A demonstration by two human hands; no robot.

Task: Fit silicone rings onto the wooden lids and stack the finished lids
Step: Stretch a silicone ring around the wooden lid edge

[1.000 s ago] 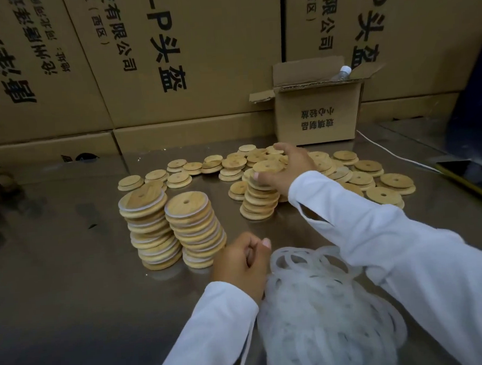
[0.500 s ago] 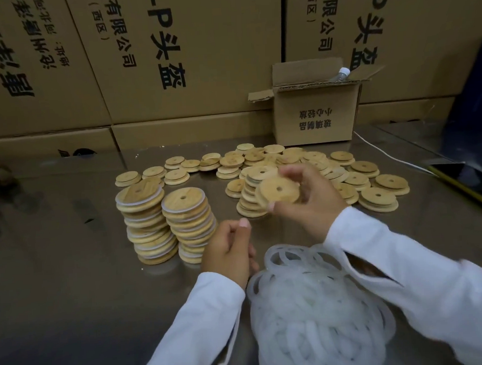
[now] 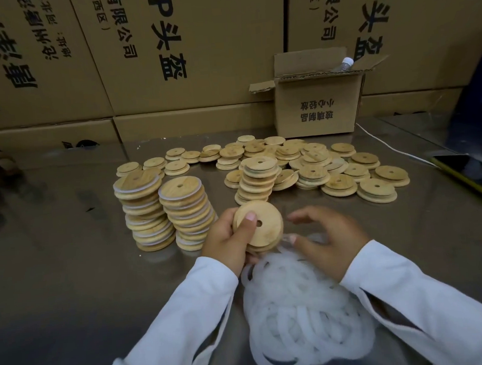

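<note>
Left hand point(image 3: 228, 242) grips one wooden lid point(image 3: 267, 231) at lower centre of frame. Thumb is pressed on the top face just beside the centre hole, other fingers underneath. Lid is tilted toward the camera and held clear of the bench point(image 3: 56, 278).

Right hand point(image 3: 332, 243) hovers just right of the lid, apart from it, over the far edge of the ring pile point(image 3: 304, 319). Its fingers are loosely curved, spread and blurred. Thumb tip sits against something clear at the pile's top edge; cannot tell if it pinches a ring or only touches.

Ring pile is a heap of whitish see-through rings at bottom centre, between the two white sleeves point(image 3: 410, 299).

Two tall lid stacks stand left of centre, side by side and touching: left stack point(image 3: 143, 213), leaning a bit, and right stack point(image 3: 186, 214). White ring edges show between the lids in both. Shorter stack point(image 3: 258, 181) stands mid-frame behind the held lid.

Loose lids point(image 3: 346, 173) lie flat and overlapping across the bench from centre to right, some in twos and threes. Small open carton point(image 3: 317, 107) is behind them at upper right, with a bottle cap point(image 3: 347, 62) sticking out. Big printed cartons point(image 3: 197, 44) fill the top of frame. White cable point(image 3: 396, 151) runs from beside the small carton toward a dark flat device point(image 3: 467, 165) with a yellow edge at the right edge.
</note>
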